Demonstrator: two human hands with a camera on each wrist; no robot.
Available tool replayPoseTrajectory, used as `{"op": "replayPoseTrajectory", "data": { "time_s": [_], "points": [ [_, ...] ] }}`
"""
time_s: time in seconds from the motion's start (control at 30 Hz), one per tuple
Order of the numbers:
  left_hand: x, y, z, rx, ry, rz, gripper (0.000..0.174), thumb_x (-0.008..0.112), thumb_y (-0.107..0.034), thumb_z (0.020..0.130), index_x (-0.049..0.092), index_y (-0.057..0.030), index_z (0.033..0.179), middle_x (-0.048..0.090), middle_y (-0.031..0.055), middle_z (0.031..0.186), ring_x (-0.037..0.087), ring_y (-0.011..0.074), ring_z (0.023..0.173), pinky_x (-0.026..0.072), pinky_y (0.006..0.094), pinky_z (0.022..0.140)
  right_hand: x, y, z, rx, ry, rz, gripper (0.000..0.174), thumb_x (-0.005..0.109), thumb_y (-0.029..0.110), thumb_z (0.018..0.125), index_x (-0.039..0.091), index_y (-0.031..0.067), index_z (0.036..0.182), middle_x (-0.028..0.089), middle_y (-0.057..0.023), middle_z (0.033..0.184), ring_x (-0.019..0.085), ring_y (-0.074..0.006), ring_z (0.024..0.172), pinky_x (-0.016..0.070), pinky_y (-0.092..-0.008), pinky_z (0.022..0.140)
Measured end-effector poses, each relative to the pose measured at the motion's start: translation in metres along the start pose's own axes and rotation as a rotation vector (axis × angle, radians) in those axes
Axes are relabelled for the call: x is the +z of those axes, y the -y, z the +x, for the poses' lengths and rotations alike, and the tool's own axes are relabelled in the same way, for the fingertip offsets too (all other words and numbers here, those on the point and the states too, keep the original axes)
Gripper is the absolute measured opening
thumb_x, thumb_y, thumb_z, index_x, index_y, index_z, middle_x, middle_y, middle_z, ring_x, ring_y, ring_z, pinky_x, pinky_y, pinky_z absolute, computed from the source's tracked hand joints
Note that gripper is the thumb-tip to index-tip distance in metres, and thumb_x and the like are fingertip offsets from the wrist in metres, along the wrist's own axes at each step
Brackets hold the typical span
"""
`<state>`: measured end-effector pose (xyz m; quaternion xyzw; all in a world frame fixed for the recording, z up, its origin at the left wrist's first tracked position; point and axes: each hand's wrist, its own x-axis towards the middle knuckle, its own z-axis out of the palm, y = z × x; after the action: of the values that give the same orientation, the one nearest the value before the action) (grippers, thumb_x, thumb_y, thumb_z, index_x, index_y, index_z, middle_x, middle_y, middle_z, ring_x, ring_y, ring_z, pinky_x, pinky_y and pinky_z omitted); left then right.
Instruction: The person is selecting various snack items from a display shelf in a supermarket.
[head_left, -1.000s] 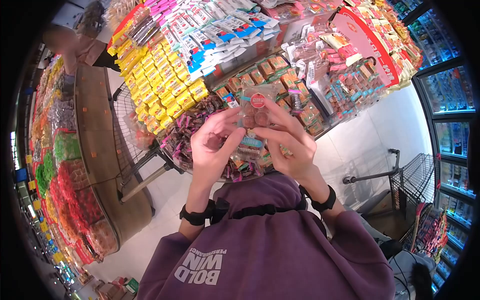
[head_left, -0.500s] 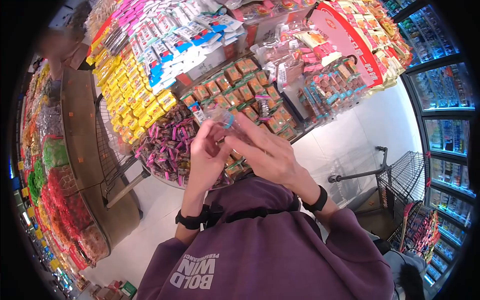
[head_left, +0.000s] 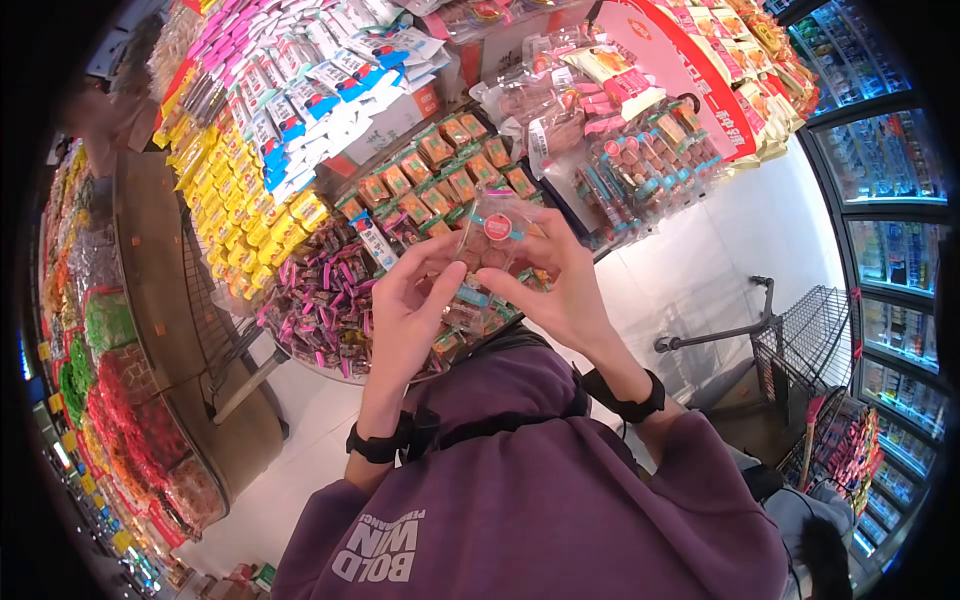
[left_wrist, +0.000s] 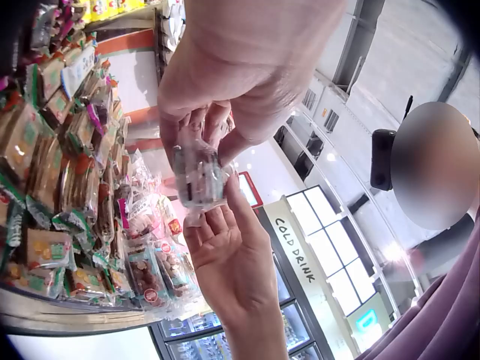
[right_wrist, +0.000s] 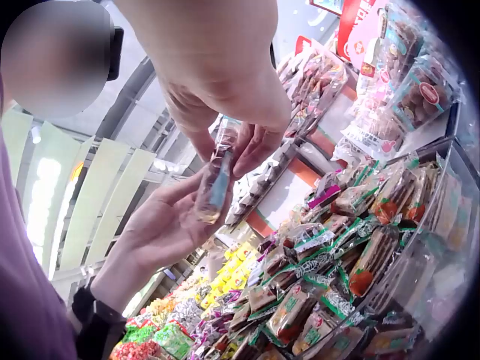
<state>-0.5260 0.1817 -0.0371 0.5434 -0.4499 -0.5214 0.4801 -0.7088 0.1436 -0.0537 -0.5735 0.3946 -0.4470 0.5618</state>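
Observation:
A clear snack packet [head_left: 488,238] with a round red label and brown pieces is held between both hands, above the snack bins. The left hand [head_left: 408,310] pinches its left side with thumb and fingers; the right hand [head_left: 562,290] pinches its right side. In the left wrist view the packet [left_wrist: 199,176] shows edge-on, with the left hand [left_wrist: 232,67] above it and the right hand [left_wrist: 236,274] below. From the right wrist, the packet [right_wrist: 217,180] stands tilted between the right hand [right_wrist: 217,75] and the left hand [right_wrist: 161,225].
Beneath the hands are purple-wrapped sweets [head_left: 320,300] and green-edged snack packs [head_left: 435,150]. Yellow packs [head_left: 225,205] lie to the left, similar label-bearing packets [head_left: 650,165] to the right. A shopping cart [head_left: 805,340] stands at right; a wooden-edged counter [head_left: 160,270] is at left.
The packet, tilted and partly covered by the right hand half a second ago, now faces the head camera with its label showing. The display has shifted left in the head view.

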Motion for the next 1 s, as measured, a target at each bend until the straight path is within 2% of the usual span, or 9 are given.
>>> {"op": "replayPoseTrajectory", "data": {
  "time_s": [0.07,0.17,0.27,0.37,0.5,0.53,0.73,0.83,1.0],
  "points": [
    [0.008,-0.001,0.003,-0.014,0.022,-0.01,0.033,0.066,-0.003,0.096,0.062,0.0026,0.128,0.068,0.0091,0.116,0.065,0.0139,0.102,0.0506,0.0292,0.093,-0.005,-0.008,-0.004,0.01,-0.035,0.018,0.059,0.079,0.011,0.085,0.048,0.0001,0.133,0.074,-0.0107,0.095,0.071,-0.0169,0.083,0.0559,-0.0294,0.069],
    [0.015,0.008,0.007,0.03,0.071,0.06,0.033,0.066,-0.004,0.095,0.062,0.0022,0.128,0.068,0.0116,0.118,0.066,0.0156,0.106,0.0519,0.03,0.092,-0.031,-0.009,0.003,-0.095,-0.173,-0.301,0.048,0.079,0.008,0.084,0.056,-0.0004,0.125,0.073,-0.0118,0.092,0.072,-0.02,0.08,0.0557,-0.0312,0.067],
    [0.012,0.008,0.005,0.037,0.082,0.141,0.027,0.064,-0.004,0.096,0.064,0.0013,0.123,0.069,0.0121,0.118,0.068,0.0176,0.107,0.0521,0.0309,0.094,-0.065,-0.012,0.016,-0.214,-0.249,-0.714,0.041,0.078,0.005,0.08,0.062,-0.001,0.117,0.071,-0.0137,0.09,0.07,-0.0274,0.079,0.0559,-0.036,0.069],
    [0.002,0.005,0.004,0.013,0.075,0.197,0.025,0.06,-0.008,0.099,0.065,0.0013,0.121,0.07,0.0109,0.118,0.067,0.0176,0.109,0.0494,0.0316,0.097,-0.083,-0.029,0.024,-0.238,-0.219,-1.002,0.042,0.077,0.003,0.078,0.063,-0.0012,0.117,0.068,-0.0151,0.088,0.068,-0.034,0.08,0.0555,-0.0415,0.072],
    [-0.01,0.007,0.001,0.006,0.023,0.161,0.024,0.057,-0.01,0.101,0.065,0.0017,0.12,0.072,0.0106,0.114,0.067,0.0168,0.106,0.0484,0.0311,0.097,-0.086,-0.042,0.033,-0.096,-0.163,-1.092,0.039,0.074,0.006,0.08,0.062,-0.001,0.116,0.067,-0.0164,0.093,0.068,-0.0357,0.087,0.0557,-0.0441,0.075],
    [-0.011,0.01,0.001,0.041,-0.018,0.153,0.02,0.06,-0.008,0.099,0.068,-0.0008,0.116,0.073,0.0083,0.109,0.069,0.0144,0.099,0.0517,0.0297,0.089,-0.083,-0.038,0.035,-0.018,-0.139,-1.147,0.033,0.073,0.008,0.081,0.062,-0.0009,0.11,0.066,-0.0176,0.097,0.067,-0.0361,0.092,0.0559,-0.044,0.078],
    [-0.019,0.009,-0.002,-0.001,-0.074,0.144,0.019,0.061,-0.009,0.099,0.069,-0.001,0.114,0.073,0.0064,0.106,0.066,0.0106,0.093,0.0507,0.027,0.087,-0.082,-0.052,0.039,-0.108,-0.112,-1.259,0.023,0.072,0.004,0.081,0.06,0.0015,0.1,0.062,-0.0152,0.093,0.063,-0.0366,0.092,0.0516,-0.046,0.078],
    [-0.022,0.011,-0.003,-0.018,-0.048,0.163,0.022,0.058,-0.008,0.101,0.067,0.0016,0.118,0.071,0.0087,0.11,0.067,0.0149,0.103,0.0487,0.0294,0.093,-0.083,-0.054,0.04,-0.02,-0.055,-1.212,0.02,0.071,0.004,0.082,0.057,0.0017,0.096,0.06,-0.0137,0.092,0.062,-0.0358,0.092,0.0511,-0.0462,0.078],
    [-0.018,0.017,-0.004,0.019,-0.064,0.139,0.02,0.062,-0.009,0.099,0.069,-0.0005,0.115,0.071,0.007,0.107,0.067,0.0129,0.098,0.0503,0.0285,0.091,-0.07,-0.04,0.044,-0.157,-0.096,-1.236,0.019,0.069,0.009,0.087,0.055,0.0017,0.097,0.063,-0.0141,0.09,0.065,-0.0339,0.09,0.0533,-0.0435,0.075]
  ]
}}
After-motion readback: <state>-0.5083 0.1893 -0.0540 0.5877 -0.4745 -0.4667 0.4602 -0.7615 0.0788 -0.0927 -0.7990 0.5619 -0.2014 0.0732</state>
